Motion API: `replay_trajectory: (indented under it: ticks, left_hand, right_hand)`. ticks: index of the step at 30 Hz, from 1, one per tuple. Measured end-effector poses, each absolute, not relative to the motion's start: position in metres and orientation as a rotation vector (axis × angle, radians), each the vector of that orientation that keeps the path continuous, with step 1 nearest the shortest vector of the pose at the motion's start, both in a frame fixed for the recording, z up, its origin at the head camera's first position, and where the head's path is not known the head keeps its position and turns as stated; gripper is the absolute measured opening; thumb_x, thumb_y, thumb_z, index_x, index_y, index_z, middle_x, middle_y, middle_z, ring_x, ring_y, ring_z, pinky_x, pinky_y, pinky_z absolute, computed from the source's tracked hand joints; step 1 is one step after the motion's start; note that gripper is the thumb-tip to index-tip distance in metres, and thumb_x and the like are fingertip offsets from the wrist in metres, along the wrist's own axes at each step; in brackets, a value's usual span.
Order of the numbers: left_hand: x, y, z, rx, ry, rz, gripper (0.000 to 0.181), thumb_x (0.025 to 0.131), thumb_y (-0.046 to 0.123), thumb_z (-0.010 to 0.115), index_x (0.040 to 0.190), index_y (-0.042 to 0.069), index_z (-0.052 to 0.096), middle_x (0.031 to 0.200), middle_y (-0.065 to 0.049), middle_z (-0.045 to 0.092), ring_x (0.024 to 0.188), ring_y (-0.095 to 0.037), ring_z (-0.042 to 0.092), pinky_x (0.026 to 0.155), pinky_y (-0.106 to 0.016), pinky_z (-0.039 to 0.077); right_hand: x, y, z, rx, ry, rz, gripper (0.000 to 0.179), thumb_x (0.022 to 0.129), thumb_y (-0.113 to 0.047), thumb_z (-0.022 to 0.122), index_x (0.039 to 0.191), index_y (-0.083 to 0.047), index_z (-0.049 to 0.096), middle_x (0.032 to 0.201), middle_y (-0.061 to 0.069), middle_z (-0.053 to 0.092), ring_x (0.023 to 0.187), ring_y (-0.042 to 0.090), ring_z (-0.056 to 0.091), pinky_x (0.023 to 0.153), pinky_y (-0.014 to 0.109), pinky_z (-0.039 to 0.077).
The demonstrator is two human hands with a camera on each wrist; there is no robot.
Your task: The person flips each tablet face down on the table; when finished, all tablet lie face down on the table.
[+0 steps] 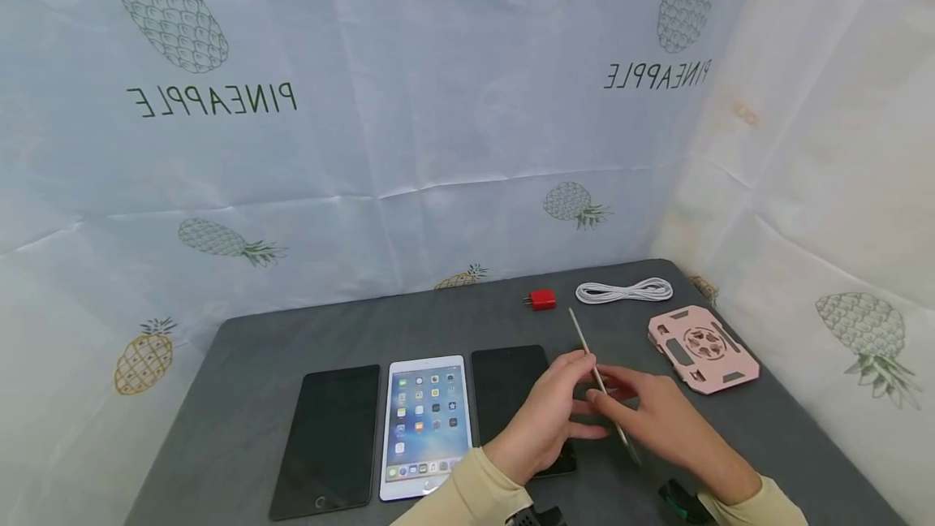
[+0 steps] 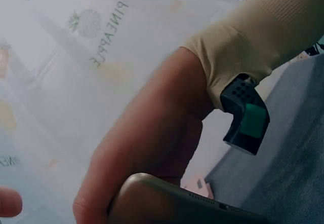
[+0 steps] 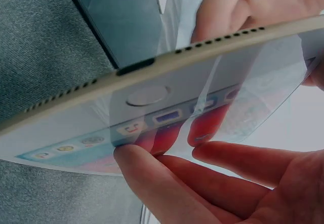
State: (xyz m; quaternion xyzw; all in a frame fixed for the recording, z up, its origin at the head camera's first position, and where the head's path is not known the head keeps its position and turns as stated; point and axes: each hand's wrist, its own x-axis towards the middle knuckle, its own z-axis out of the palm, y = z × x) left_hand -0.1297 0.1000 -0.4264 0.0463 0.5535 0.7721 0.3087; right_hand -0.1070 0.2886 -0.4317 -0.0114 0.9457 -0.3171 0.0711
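- Left hand (image 1: 539, 419) and right hand (image 1: 661, 420) grip a thin tablet (image 3: 71, 117), edge-up, above the right half of the table (image 1: 409, 327).
- Probably light, stiff, slick, fragile; best taken by the rim.
- Two dark tablets (image 1: 329, 437) flank a white tablet (image 1: 428, 420); the left hand obstructs one.
- Pink case (image 1: 704, 349) near the right edge.
- White cable (image 1: 624, 291) near the far right corner; red plug (image 1: 542, 299) beside it.

Grey table (image 1: 409, 331) here, with a black tablet (image 1: 327, 437), a lit white tablet (image 1: 426, 428) and another black tablet (image 1: 504, 386) in a row, plus a red charger (image 1: 542, 299), white cable (image 1: 624, 294) and pink case (image 1: 704, 346).
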Motion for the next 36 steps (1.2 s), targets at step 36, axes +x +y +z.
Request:
replay_trajectory:
  ticks: [36]
  left_hand:
    - [-0.143, 0.134, -0.456, -0.073, 1.364, 2.027, 0.065, 0.107, 0.053, 0.051, 0.145, 0.0, 0.056, 0.136, -0.025, 0.055, 0.119, -0.052, 0.066, 0.103, -0.075, 0.054]
  right_hand:
    - [-0.097, 0.305, -0.422, -0.113, 3.138, -1.062, 0.043, 0.101, -0.02, 0.076, 0.143, -0.014, 0.07, 0.117, -0.001, 0.082, 0.106, 0.024, 0.079, 0.089, 0.054, 0.063]
